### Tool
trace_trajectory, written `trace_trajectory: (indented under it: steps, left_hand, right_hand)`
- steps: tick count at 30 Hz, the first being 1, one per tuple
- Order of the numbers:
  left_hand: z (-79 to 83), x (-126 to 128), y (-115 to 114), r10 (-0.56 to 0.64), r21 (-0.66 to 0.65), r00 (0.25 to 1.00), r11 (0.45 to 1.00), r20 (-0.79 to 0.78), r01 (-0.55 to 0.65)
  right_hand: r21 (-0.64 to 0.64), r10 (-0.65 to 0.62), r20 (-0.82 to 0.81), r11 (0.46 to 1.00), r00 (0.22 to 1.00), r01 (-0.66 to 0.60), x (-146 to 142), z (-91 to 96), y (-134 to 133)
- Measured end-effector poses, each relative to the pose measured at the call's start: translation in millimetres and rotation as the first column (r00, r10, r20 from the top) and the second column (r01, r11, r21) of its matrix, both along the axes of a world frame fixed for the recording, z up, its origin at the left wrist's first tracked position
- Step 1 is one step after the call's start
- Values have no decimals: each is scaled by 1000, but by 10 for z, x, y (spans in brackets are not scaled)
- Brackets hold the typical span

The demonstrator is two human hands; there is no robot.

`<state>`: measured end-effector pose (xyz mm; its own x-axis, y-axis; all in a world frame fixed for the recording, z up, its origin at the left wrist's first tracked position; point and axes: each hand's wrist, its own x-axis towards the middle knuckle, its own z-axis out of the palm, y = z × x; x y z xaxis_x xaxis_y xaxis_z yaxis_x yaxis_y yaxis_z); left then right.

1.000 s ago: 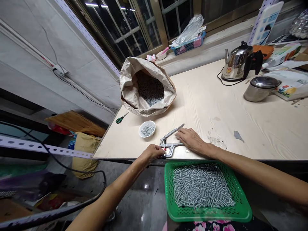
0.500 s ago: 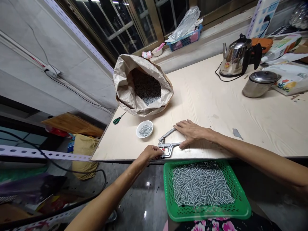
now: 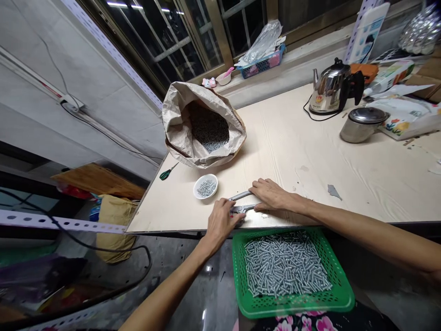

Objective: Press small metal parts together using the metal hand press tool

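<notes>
A grey metal pair of snap pliers (image 3: 245,208) lies near the table's front edge, its two handles spread apart. My right hand (image 3: 270,193) is on the handles, fingers over the upper one and thumb at the lower one. My left hand (image 3: 221,219) is closed round the head of the pliers, covering most of it; any small part under its fingers is hidden. Just beyond the left hand sits a white bowl (image 3: 196,193) of small metal screws. Below the table edge, a green basket (image 3: 239,276) holds a heap of grey screw-like pieces (image 3: 285,264).
A large paper sack (image 3: 175,115), part-filled with metal pieces, stands behind the bowl. Green-handled scissors (image 3: 165,174) lie at the left edge. A kettle (image 3: 327,94) and a lidded metal pot (image 3: 356,131) stand at the right. A grey scrap (image 3: 333,191) lies beyond my right forearm.
My left hand has turned and moved up over the head of the pliers, hiding the spring and jaw. My right hand stays on the handles. The whole view has shifted slightly.
</notes>
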<state>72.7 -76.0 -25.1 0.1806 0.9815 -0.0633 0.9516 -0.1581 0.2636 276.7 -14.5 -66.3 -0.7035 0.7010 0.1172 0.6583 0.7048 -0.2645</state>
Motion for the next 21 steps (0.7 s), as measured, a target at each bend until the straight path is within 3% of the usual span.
trace_trajectory:
  steps: [3, 8, 15, 21]
  left_hand:
    - [-62, 154, 129, -238, 32, 971, 971, -26, 239]
    - [-76, 218, 379, -369, -124, 926, 925, -78, 358]
    - [-127, 191, 337, -310, -91, 951, 947, 6, 309]
    - [-132, 242, 298, -274, -63, 962, 960, -12, 273]
  right_hand:
    - [0, -15, 20, 1000, 1000, 15, -3, 3, -5]
    - [-27, -49, -16, 998, 999, 48, 14, 102, -122]
    - [-4, -115, -32, 993, 993, 115, -82, 55, -248]
    - [20, -83, -62, 996, 995, 84, -142, -53, -220]
